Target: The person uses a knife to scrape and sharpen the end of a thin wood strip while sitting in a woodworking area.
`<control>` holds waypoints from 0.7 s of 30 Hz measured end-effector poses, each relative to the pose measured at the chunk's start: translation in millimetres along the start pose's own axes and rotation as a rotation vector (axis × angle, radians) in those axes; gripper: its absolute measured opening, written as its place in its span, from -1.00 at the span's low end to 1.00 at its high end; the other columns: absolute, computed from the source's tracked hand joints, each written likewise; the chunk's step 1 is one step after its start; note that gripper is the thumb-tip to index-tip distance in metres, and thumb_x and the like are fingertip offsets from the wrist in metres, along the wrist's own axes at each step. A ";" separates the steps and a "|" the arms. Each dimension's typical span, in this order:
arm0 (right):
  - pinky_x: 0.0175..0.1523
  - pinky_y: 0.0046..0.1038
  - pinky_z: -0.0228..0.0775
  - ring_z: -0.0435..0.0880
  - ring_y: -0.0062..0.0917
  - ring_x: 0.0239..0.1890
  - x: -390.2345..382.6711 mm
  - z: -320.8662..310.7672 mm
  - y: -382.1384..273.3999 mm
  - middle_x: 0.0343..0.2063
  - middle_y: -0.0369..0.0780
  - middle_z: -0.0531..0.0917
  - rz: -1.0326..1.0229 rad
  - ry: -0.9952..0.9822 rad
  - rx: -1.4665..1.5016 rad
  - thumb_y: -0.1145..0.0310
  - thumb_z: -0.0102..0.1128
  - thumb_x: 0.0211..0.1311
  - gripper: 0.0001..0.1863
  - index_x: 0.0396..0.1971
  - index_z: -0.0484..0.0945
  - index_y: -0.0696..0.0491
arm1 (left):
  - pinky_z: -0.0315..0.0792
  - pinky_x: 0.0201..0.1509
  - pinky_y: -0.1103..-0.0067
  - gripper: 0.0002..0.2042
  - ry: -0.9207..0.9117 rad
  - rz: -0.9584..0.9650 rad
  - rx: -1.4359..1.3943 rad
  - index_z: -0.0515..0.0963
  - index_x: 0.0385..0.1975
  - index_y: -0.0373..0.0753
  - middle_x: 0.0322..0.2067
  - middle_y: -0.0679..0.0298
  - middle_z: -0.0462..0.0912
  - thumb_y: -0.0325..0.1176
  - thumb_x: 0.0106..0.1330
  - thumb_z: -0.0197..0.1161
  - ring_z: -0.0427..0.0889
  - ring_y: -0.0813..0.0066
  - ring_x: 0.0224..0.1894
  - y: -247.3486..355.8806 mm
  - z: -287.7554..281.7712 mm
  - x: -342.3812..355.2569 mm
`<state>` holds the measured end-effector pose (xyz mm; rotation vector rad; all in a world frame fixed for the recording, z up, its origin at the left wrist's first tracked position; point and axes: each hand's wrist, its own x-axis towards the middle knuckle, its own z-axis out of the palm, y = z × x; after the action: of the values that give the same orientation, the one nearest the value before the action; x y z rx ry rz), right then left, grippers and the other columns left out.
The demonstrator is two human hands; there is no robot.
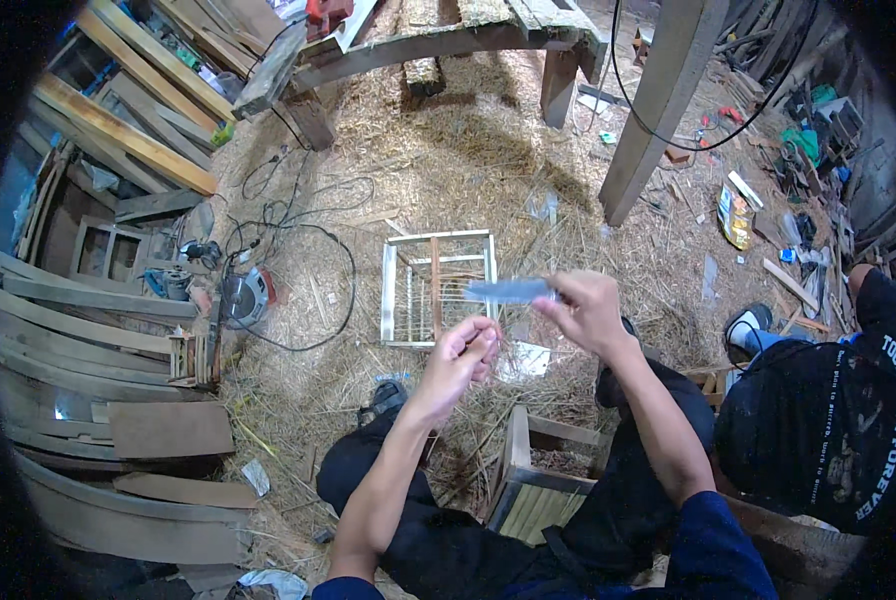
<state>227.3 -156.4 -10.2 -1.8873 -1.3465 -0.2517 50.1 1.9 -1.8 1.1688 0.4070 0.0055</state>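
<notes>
My right hand (586, 308) is closed round the handle of a knife (511, 291), whose broad grey blade points left and is a little smeared by motion. Just below and left of the blade, my left hand (461, 358) is closed in a pinch; whatever sits between its fingers is too small to make out. Beyond both hands a small wooden cage (389, 290) with a pale frame, thin bars and a brown middle slat lies on the floor. Between my legs is a wooden box-like frame (548, 510) with slats on its near side.
Straw and shavings cover the floor (438, 150). At the far side is a wooden bench (418, 55), with a post (658, 120) to its right. A circular saw (246, 297) and cables lie left, by stacked boards (88, 330). Another person (798, 430) sits close on my right.
</notes>
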 end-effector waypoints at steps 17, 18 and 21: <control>-0.45 -0.37 0.29 0.55 -0.43 -0.57 -3.8 7.6 -9.1 -0.66 -0.29 0.51 -0.202 -0.135 -0.011 -0.14 0.37 0.05 -0.55 -0.54 0.58 -0.01 | 0.26 -0.41 0.71 -0.75 0.002 0.068 0.205 0.50 -0.01 -0.30 -0.39 0.45 0.48 -0.57 0.35 0.05 0.37 0.76 -0.43 1.3 6.2 7.9; -0.44 -0.37 0.30 0.54 -0.44 -0.58 -4.5 6.9 -7.2 -0.67 -0.30 0.50 -0.204 -0.117 -0.030 -0.14 0.35 0.08 -0.55 -0.54 0.57 -0.02 | 0.25 -0.43 0.71 -0.75 0.004 0.040 0.187 0.50 0.00 -0.30 -0.41 0.45 0.47 -0.57 0.36 0.05 0.35 0.77 -0.45 3.5 8.4 10.2; -0.42 -0.38 0.30 0.53 -0.45 -0.58 -7.0 4.9 -4.1 -0.68 -0.31 0.50 -0.194 -0.082 -0.068 -0.16 0.34 0.10 -0.55 -0.55 0.57 -0.03 | 0.17 -0.47 0.73 -0.76 -0.005 0.024 0.146 0.47 0.02 -0.30 -0.47 0.48 0.41 -0.53 0.40 0.05 0.28 0.78 -0.50 1.5 10.5 13.6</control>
<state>219.5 -157.4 -15.5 -1.8411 -1.5972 -0.3247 66.3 -4.0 -1.2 1.3174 0.3938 -0.0069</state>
